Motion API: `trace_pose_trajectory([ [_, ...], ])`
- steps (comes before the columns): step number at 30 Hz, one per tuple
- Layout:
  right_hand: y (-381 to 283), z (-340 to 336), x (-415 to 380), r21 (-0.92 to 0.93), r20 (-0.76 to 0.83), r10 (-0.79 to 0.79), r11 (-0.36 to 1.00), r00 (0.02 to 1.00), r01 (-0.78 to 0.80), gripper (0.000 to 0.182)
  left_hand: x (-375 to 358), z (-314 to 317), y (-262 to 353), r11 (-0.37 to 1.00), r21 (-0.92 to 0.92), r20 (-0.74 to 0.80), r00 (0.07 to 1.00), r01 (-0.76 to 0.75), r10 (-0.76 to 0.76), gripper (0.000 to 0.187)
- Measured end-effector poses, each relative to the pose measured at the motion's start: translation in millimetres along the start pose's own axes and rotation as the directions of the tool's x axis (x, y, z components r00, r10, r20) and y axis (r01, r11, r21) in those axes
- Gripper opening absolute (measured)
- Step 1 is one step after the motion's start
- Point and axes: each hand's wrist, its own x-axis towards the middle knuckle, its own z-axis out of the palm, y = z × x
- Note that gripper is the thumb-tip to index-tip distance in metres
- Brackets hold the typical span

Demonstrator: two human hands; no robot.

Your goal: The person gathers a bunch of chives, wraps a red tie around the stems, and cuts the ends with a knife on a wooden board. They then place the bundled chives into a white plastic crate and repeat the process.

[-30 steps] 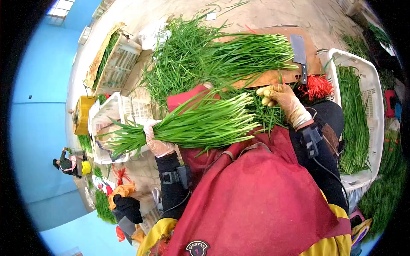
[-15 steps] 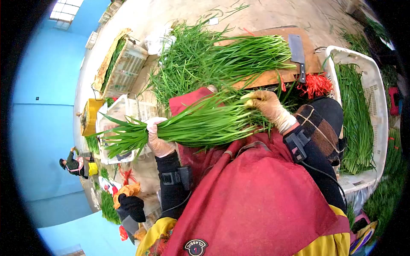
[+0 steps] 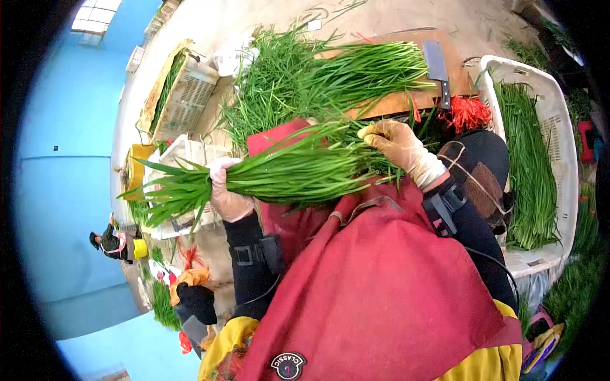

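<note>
My left hand (image 3: 227,193), in a pale glove, is wrapped round a bunch of long green leafy stalks (image 3: 292,173) near its leafy end. The bunch lies roughly level above my red apron (image 3: 381,273). At the cut ends on the right is my right hand (image 3: 395,147), also gloved, its fingers pinched together; what they hold, if anything, is too small to tell. Beyond the hands, more green stalks (image 3: 375,70) lie on a wooden board (image 3: 462,79). A cleaver (image 3: 436,66) rests on the board beside red ties (image 3: 469,114).
A white crate (image 3: 559,127) of green stalks stands at the right. Further crates (image 3: 190,101) stand at the left, with a yellow container (image 3: 138,168) near them. Another person (image 3: 114,243) is at the far left. Loose greens (image 3: 270,95) are heaped beyond my left hand.
My left hand and the bunch have shifted slightly left and up in view. My right hand has moved a little up and stays pinched.
</note>
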Motion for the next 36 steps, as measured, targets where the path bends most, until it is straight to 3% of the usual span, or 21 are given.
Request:
trace_pose_trajectory([
  [2, -0.7, 5.1, -8.4, 0.034, -0.002, -0.005, 0.999, 1.0, 0.005, 0.017, -1.0, 9.0, 3.5, 1.0, -0.022, -0.036, 0.999, -0.009, 0.009, 0.026],
  [4, -5.0, 11.2, -18.8, 0.03, 0.094, -0.315, 0.949, 0.944, 0.314, 0.022, -3.1, 13.0, 6.2, 0.999, -0.031, -0.06, 0.998, 0.017, -0.018, 0.025],
  [5, -12.9, 11.7, -22.3, -0.219, 0.118, -0.457, 0.854, 0.881, 0.472, 0.028, -2.9, 15.4, 6.7, 0.998, -0.043, -0.077, 0.996, 0.044, -0.047, 0.024],
  [8, -12.2, 28.8, -20.5, -0.408, 0.092, -0.548, 0.741, 0.831, 0.533, 0.029, -1.6, 22.6, 9.7, 0.998, -0.046, -0.081, 0.995, 0.045, -0.049, 0.023],
  [16, 1.9, 32.1, -9.1, -0.365, 0.012, -0.525, 0.79, 0.851, 0.493, 0.012, 3.3, 4.3, 1.7, 0.999, 0.029, -0.181, 0.983, 0.021, -0.015, 0.025],
  [18, 18.3, 21.6, -6.9, -0.424, -0.184, -0.337, 0.875, 0.923, 0.234, 0.013, 4.2, 3.7, 1.8, 0.999, 0.014, -0.212, 0.976, 0.049, -0.045, 0.025],
  [20, 48.5, -0.3, -3.5, -0.623, -0.176, -0.247, 0.778, 0.953, 0.086, 0.015, 6.7, 2.8, 1.8, 1.0, -0.018, -0.243, 0.97, 0.008, -0.012, 0.025],
  [22, 57.9, -18.8, -1.3, -0.77, -0.105, 0.153, 0.613, 0.983, -0.178, 0.02, 9.1, 6.0, 6.3, 1.0, -0.03, -0.231, 0.973, 0.0, -0.007, 0.025],
  [24, 60.7, -25.1, -5.2, -0.794, 0.024, 0.398, 0.565, 0.917, -0.225, 0.031, 13.5, 12.6, 13.1, 0.999, -0.042, -0.218, 0.976, -0.01, 0.001, 0.024],
  [27, 48.4, -17.1, -15.0, -0.708, 0.007, 0.249, 0.686, 0.969, -0.171, 0.052, 31.7, 34.7, 27.5, 0.997, 0.004, -0.108, 0.991, -0.081, 0.081, 0.023],
  [28, 55.2, -16.2, -12.5, -0.643, -0.007, 0.212, 0.748, 0.977, -0.167, 0.05, 38.1, 48.4, 36.1, 0.998, 0.003, -0.108, 0.992, -0.066, 0.066, 0.023],
  [30, 68.2, -17.5, -3.2, -0.404, 0.106, 0.289, 0.887, 0.952, -0.224, 0.044, 52.9, 65.8, 47.7, 0.984, 0.063, -0.012, 0.986, -0.167, 0.168, 0.023],
  [31, 51.4, -17.3, -6.3, -0.111, 0.223, 0.4, 0.917, 0.889, -0.384, 0.039, 62.3, 68.9, 50.9, 0.983, 0.045, 0.024, 0.984, -0.18, 0.179, 0.024],
  [32, 60.8, -16.8, -2.5, -0.092, 0.296, 0.275, 0.961, 0.914, -0.26, 0.04, 69.7, 82.3, 58.2, 0.958, 0.091, 0.055, 0.962, -0.271, 0.267, 0.024],
  [34, 68.5, -6.7, -6.5, 0.26, 0.406, 0.138, 0.93, 0.903, -0.259, 0.05, 81.0, 104.4, 75.2, 0.965, -0.052, 0.151, 0.953, -0.258, 0.263, 0.023],
  [36, 30.5, -5.9, -12.1, 0.332, 0.545, 0.132, 0.873, 0.828, -0.357, 0.057, 90.1, 122.4, 86.5, 0.924, 0.021, 0.095, 0.921, -0.382, 0.379, 0.023],
])
